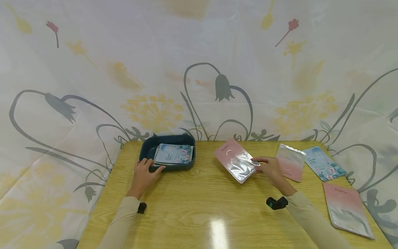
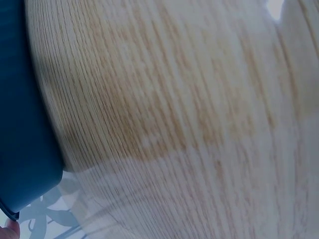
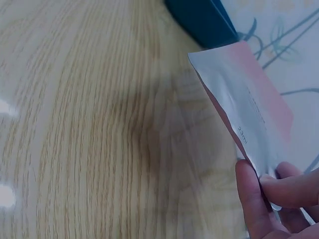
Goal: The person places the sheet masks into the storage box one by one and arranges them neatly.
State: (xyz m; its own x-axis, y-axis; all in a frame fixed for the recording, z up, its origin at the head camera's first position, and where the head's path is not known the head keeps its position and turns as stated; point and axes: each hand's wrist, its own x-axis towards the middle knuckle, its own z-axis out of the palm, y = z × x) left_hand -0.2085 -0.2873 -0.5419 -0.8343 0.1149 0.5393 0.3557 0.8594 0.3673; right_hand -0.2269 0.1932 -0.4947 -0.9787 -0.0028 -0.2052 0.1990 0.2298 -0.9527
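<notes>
A dark blue plastic bin [image 1: 172, 168] stands at the back left of the table with several sachets [image 1: 173, 154] lying in it, the top one pale blue with flowers. My left hand [image 1: 143, 175] holds the bin's front left rim; in the left wrist view only a fingertip [image 2: 11, 230] shows at the rim's corner. Right of the bin, my right hand [image 1: 269, 170] pinches a pink and silver foil sachet [image 1: 234, 159] by its edge, between thumb and fingers. This sachet [image 3: 244, 99] is tilted and raised above the table, with "23ml" printed on it.
To the right of my right hand lie a silver and pink sachet [image 1: 290, 162], a blue floral sachet [image 1: 324, 163] and, nearer the right edge, another pink and silver sachet [image 1: 348, 209]. The wooden table [image 1: 186, 207] meets a flower-printed cloth [image 1: 199, 69] behind it.
</notes>
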